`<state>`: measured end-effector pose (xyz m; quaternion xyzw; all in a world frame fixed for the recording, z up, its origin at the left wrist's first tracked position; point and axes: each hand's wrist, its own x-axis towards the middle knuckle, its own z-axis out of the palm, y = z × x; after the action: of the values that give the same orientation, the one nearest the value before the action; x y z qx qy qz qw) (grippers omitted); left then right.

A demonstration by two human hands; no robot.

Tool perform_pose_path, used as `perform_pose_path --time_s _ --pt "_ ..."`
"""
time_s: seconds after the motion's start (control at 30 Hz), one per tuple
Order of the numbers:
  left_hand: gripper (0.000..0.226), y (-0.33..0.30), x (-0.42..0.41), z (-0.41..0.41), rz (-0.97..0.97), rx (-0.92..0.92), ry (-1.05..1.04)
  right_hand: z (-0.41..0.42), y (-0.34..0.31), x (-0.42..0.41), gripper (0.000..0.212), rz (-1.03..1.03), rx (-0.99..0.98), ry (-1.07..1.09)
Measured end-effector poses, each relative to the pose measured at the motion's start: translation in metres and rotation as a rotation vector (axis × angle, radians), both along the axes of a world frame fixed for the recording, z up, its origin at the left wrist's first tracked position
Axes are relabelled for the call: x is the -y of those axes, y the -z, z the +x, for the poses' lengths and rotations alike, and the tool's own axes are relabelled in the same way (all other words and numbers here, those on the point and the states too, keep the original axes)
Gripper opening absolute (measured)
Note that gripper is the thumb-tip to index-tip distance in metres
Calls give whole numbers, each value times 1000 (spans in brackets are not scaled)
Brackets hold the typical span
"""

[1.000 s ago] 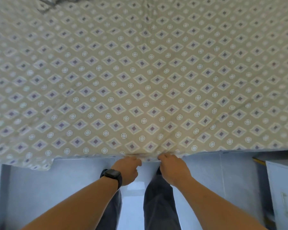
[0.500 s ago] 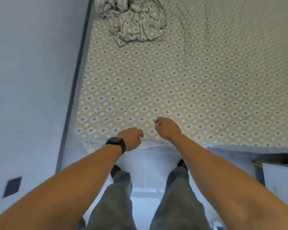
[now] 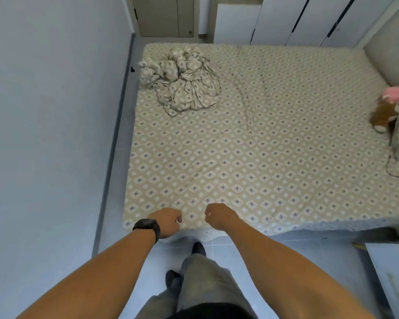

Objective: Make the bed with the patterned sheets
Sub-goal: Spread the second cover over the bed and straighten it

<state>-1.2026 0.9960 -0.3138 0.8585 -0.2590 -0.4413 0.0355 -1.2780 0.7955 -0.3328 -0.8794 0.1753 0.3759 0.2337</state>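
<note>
bed [image 3: 263, 157] sheeted; crumpled bundle [image 3: 182, 81] far corner, plush toy [image 3: 385, 111] right; hands fisted, grip unclear.

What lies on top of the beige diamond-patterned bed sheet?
On the beige diamond-patterned sheet lie a crumpled bundle of matching patterned fabric and, at the right edge, a brown-and-pink soft toy. The mattress beneath is fully covered.

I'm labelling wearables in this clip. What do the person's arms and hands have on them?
Both forearms are bare, with no sleeves in view. The left hand has a black wristwatch with a dark rectangular face strapped at the wrist. The right hand and its wrist carry nothing: no glove, ring or band shows.
</note>
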Motion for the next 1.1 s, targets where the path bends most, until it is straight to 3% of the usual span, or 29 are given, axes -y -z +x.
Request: perform_pose_path --time_s 0.23,0.47,0.67,0.77,0.97,1.1 --pt "31 52 7 9 6 -53 45 0 48 13 26 -80 -50 -42" --pt "29 174 17 5 82 -88 92 2 157 26 23 -162 -3 -110" --pt "39 296 35 17 115 -29 180 -1 282 19 56 -270 -29 -273" --pt "31 335 34 20 115 30 267 -14 319 11 53 -299 25 -238" --pt "27 343 39 29 158 -6 509 -26 325 11 31 -246 116 -267" --pt "25 333 36 37 181 -56 583 -27 309 -5 25 -143 70 -135"
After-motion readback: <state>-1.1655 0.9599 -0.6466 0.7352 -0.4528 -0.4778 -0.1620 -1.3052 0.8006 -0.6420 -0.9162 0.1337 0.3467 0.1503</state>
